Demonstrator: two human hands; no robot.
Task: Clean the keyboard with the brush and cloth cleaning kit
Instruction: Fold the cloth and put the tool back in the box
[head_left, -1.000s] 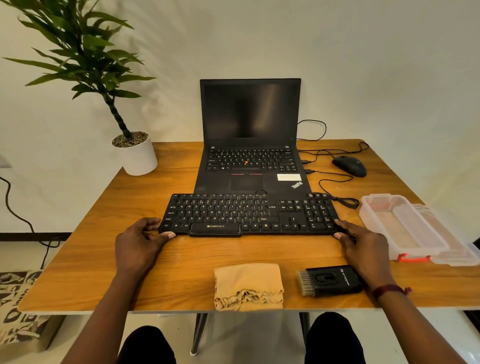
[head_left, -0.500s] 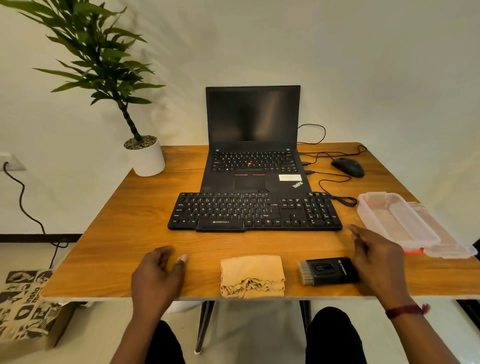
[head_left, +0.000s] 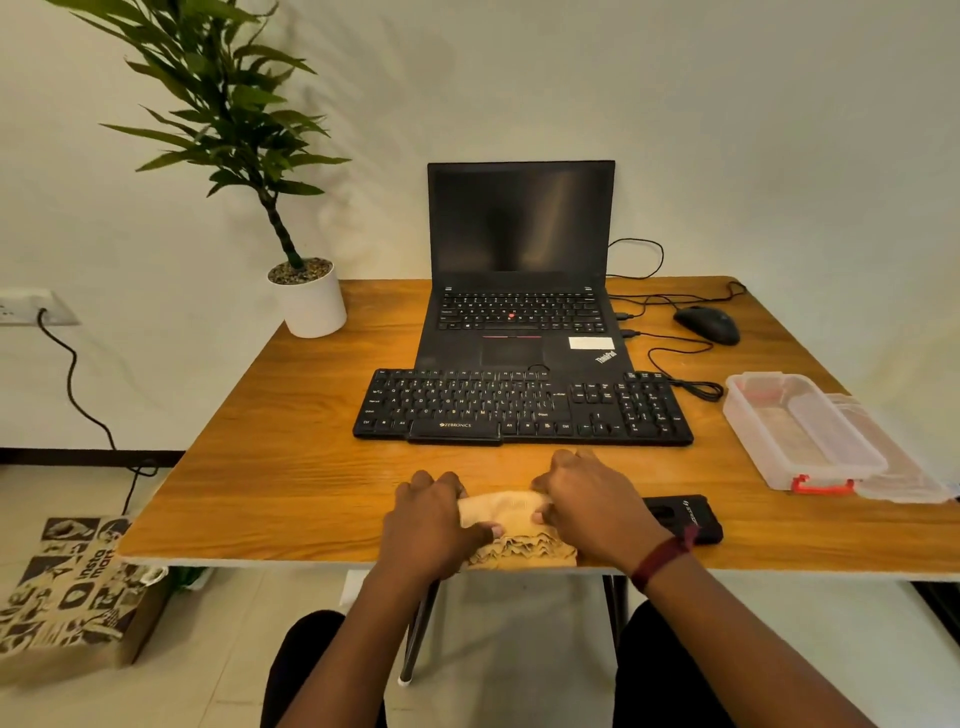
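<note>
Black Zebronics keyboard (head_left: 522, 408) lying before a ThinkPad laptop (head_left: 521, 291), left hand (head_left: 428, 519) and right hand (head_left: 589, 501) both gripping the tan cloth (head_left: 511, 525) nearer than it, clear lidless box (head_left: 802, 428) sitting rightward.

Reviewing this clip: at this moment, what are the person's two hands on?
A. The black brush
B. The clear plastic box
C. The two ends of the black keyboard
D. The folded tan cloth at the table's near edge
D: the left hand and right hand both close on the folded tan cloth, while the keyboard and brush lie untouched.
</note>
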